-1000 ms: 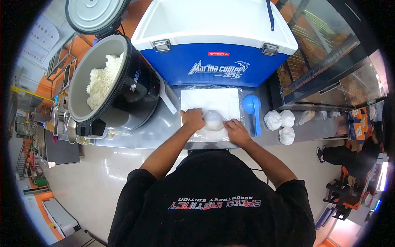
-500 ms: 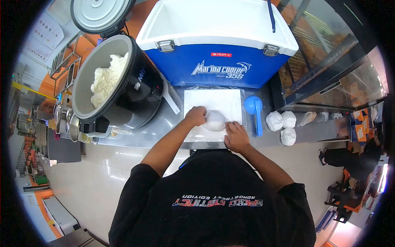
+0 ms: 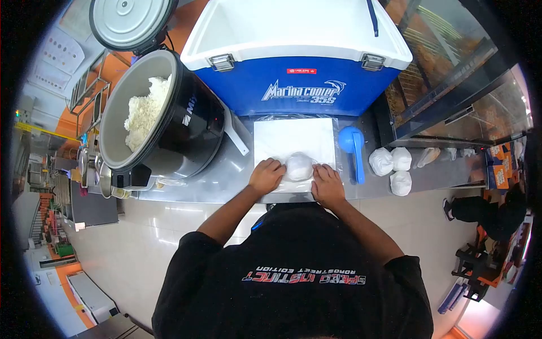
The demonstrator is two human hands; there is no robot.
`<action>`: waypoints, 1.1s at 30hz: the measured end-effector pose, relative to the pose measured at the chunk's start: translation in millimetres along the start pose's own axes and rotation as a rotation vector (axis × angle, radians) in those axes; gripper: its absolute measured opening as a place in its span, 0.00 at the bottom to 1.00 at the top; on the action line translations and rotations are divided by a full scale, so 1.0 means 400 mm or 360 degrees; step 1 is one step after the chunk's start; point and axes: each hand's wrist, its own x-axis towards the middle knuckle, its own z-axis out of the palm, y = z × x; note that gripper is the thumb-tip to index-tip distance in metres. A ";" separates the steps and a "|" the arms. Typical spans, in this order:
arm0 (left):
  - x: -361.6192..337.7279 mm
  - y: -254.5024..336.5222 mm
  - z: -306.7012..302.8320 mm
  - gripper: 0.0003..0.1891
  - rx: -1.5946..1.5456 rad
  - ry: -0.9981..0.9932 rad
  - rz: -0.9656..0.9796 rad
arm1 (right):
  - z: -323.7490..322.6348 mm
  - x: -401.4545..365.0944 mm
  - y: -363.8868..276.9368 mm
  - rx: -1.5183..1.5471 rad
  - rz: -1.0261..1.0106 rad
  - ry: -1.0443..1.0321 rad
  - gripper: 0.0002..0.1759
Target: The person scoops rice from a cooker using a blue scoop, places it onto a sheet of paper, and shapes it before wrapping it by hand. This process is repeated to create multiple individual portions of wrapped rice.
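Observation:
A rounded white bundle in thin wrapping paper (image 3: 299, 167) sits at the near end of a stack of white paper sheets (image 3: 293, 135). My left hand (image 3: 267, 177) is at the bundle's left side, fingers curled down and closed on the edge of the wrapping paper. On the other side, my right hand (image 3: 327, 184) presses its bent fingers together on the paper close against the bundle. What is inside the bundle is hidden. To the right of the sheets lies a blue scoop (image 3: 355, 148), its handle toward me.
Several finished-looking white wrapped bundles (image 3: 381, 162) stand on the steel counter (image 3: 220, 179) at right. A large cooker (image 3: 195, 121) holding white rice (image 3: 148, 113) is at left. Behind the sheets is a blue and white cooler box (image 3: 237, 90); a glass display case (image 3: 446, 73) rises at right.
My left hand has moved down along the bundle's left side, its fingers now nearer the counter's front edge. My right hand stays at the right side. The view has shifted slightly.

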 end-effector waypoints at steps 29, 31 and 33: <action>0.024 0.077 -0.037 0.10 -0.0037 -0.0030 -0.0272 | -0.086 0.185 -0.062 -0.0102 -0.0007 -0.0651 0.47; 0.040 0.063 -0.030 0.11 -0.0134 -0.0090 -0.0337 | -0.097 0.187 -0.046 0.0002 0.0009 -0.0572 0.45; 0.053 0.059 -0.031 0.12 -0.0191 -0.0107 -0.0376 | -0.120 0.194 -0.022 0.0258 0.0036 -0.0485 0.43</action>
